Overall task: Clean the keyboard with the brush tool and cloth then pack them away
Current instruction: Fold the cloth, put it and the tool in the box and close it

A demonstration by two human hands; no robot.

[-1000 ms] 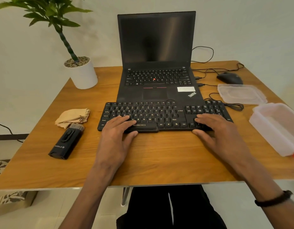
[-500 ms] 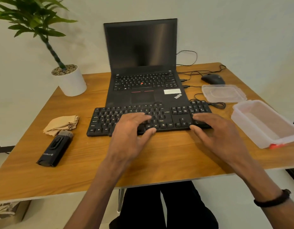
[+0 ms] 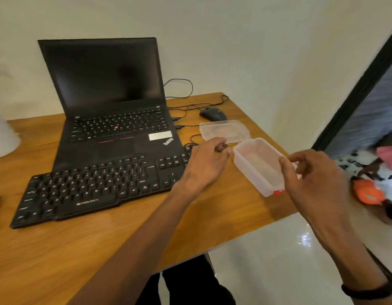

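Both hands have left the keys and swung to the right, and the view has turned with them, so the brush tool and most of the cloth now fall outside the picture.

The right hand (image 3: 309, 179) hangs at the far long wall of the clear, rectangular plastic container (image 3: 258, 166), its fingers (image 3: 297, 158) loosely curled with thumb and forefinger apart; motion blur makes it hard to say whether they touch the rim yet. The left hand (image 3: 203, 166) hovers flat, fingers straight and relaxed, just beside the container's near end and holding nothing.

The container looks light, thin-walled and a little springy, and likely to skate on the smooth wooden counter (image 3: 102, 249); a hold on both long walls, or on the rim near the red clip, seems the safest. Its matching clear lid (image 3: 223, 132) lies just behind it.

The black wired keyboard (image 3: 91, 188) sits in front of the open black laptop (image 3: 115, 106). A black mouse (image 3: 213, 114) and its cables lie behind the lid, and the keyboard's coiled cable sits beside the left hand, where a dragged container might snag it. A scrap of tan at the far left edge may be the cloth.
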